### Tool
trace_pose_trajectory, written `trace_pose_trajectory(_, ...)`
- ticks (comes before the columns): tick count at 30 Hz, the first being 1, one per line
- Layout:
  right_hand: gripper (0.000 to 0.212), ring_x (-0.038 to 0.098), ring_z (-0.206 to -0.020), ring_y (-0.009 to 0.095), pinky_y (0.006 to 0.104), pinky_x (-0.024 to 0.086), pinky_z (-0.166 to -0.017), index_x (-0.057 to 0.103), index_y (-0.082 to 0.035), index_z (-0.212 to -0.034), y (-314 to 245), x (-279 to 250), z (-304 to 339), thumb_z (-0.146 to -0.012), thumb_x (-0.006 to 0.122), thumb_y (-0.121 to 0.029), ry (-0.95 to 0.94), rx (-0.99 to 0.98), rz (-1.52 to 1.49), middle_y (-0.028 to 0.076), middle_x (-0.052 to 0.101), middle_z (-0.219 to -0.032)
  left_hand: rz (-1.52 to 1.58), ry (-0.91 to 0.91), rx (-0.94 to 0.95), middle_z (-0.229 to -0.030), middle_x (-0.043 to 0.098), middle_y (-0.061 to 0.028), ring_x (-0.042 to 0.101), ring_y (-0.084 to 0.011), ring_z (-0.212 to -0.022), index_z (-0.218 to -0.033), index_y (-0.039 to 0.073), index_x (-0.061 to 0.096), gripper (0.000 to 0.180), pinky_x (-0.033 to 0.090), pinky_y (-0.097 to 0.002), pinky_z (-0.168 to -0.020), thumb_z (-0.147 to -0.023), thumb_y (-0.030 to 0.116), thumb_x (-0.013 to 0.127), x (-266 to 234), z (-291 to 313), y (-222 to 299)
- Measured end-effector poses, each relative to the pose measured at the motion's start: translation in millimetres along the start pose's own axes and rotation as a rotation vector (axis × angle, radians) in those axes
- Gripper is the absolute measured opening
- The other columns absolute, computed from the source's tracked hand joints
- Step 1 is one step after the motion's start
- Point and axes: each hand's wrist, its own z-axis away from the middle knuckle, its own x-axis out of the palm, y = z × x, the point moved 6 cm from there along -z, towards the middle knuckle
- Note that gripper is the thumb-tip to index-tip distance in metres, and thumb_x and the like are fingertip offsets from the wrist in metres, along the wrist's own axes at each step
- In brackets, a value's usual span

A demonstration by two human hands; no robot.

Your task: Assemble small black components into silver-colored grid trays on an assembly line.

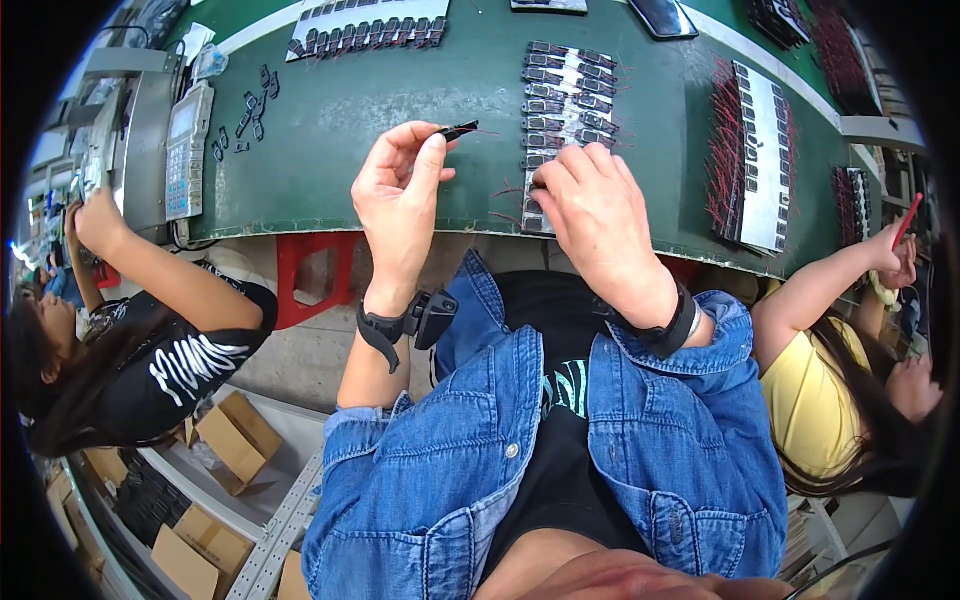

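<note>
My left hand (pixel 400 185) is raised over the green tabletop near its front edge. Thumb and forefinger pinch a small black component (pixel 459 130) with a thin red wire trailing to the right. My right hand (pixel 605 215) reaches over the near end of a white card (pixel 540 218) that carries two columns of similar black components (pixel 545 107) with red wires. Its fingers are curled together at the card's left column. Whatever lies under those fingertips is mostly hidden.
Loose black components (pixel 258 108) lie left on the green table (pixel 340 130), beside a grey keypad device (pixel 187 150). More loaded cards stand at the back (pixel 370 20) and right (pixel 763 160). A co-worker's arm (pixel 165 265) is at left; another person (pixel 830 380) sits at right.
</note>
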Motion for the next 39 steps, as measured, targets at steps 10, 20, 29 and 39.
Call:
trace_pose_trajectory(10, 0.02, 0.058, -0.09, 0.014, 0.0261, 0.045, -0.084, 0.063, -0.002, -0.111, 31.1, -48.3, 14.2, -0.092, 0.065, -0.005, 0.08, 0.358, -0.573, 0.003, 0.061, -0.097, -0.105, -0.132, -0.011, -0.094, 0.068, -0.0032, 0.062, -0.0133, -0.09, -0.1, 0.003, 0.07, 0.012, 0.053, -0.0288, -0.077, -0.09, 0.009, 0.071, 16.5, 10.2, -5.4)
trace_pose_trajectory(20, 0.022, 0.057, -0.093, 0.01, 0.0252, 0.045, -0.088, 0.061, 0.001, -0.119, 80.6, -60.1, 25.4, -0.1, 0.057, -0.009, 0.294, 0.485, -1.148, 0.004, 0.062, -0.108, -0.777, -0.27, 0.422, -0.088, 0.069, -0.003, 0.059, -0.0262, -0.097, -0.086, 0.008, 0.071, 0.008, 0.043, -0.04, -0.089, -0.079, 0.011, 0.074, 49.5, 19.5, 7.0)
trace_pose_trajectory(29, 0.02, 0.06, -0.092, 0.014, 0.0263, 0.047, -0.085, 0.061, 0.001, -0.116, 91.7, -58.3, 38.3, -0.098, 0.06, -0.008, 0.297, 0.533, -1.159, 0.007, 0.064, -0.102, -0.778, -0.151, 0.575, -0.11, 0.068, -0.0085, 0.055, -0.0302, -0.116, -0.099, 0.008, 0.073, 0.016, 0.042, -0.0432, -0.1, -0.085, 0.016, 0.074, 10.0, 0.8, 17.2)
trace_pose_trajectory(39, 0.017, 0.058, -0.087, 0.012, 0.0255, 0.047, -0.08, 0.061, 0.0, -0.114, 84.4, -60.0, 31.6, -0.099, 0.059, -0.008, 0.262, 0.456, -1.231, 0.007, 0.063, -0.1, -1.327, 0.112, 0.302, -0.161, 0.017, -0.0264, 0.017, -0.0433, -0.149, -0.155, 0.007, 0.026, 0.082, 0.016, -0.0541, -0.12, -0.095, 0.056, 0.055, -144.9, -109.4, -14.8)
